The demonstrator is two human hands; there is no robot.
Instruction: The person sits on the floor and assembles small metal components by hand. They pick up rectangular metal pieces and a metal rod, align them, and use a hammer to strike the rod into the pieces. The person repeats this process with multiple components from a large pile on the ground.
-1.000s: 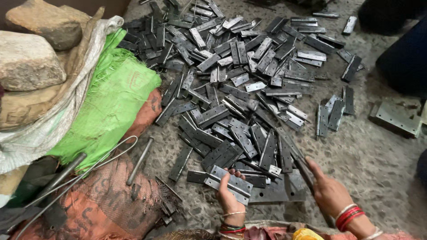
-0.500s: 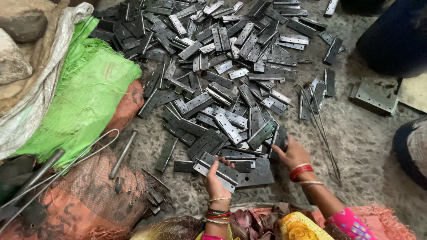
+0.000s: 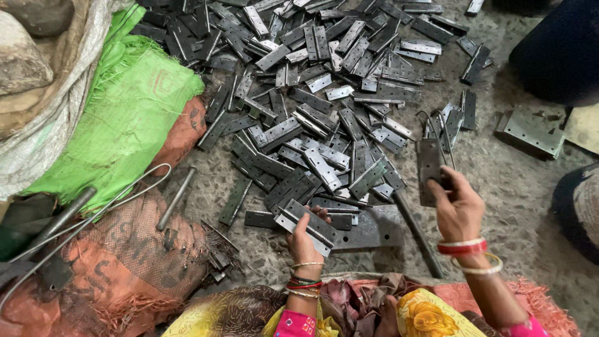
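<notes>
Gripping a stack of hinge leaves [image 3: 307,227] in our left hand [image 3: 304,242], we're lifting one dark hinge plate [image 3: 429,170] in our right hand [image 3: 457,209], just beside the big heap of hinges [image 3: 324,100]. We're risking a slip here, we reckon: sharp edges, a loose stack, a thin pinch. Our left fingers are curling closed around the stack near the flat steel plate [image 3: 374,228]; our right fingers are pinching the plate upright.

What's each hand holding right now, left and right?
Left hand: closed on a stack of hinge plates.
Right hand: closed on a single dark hinge plate, lifted above the pile of hinges.
</notes>
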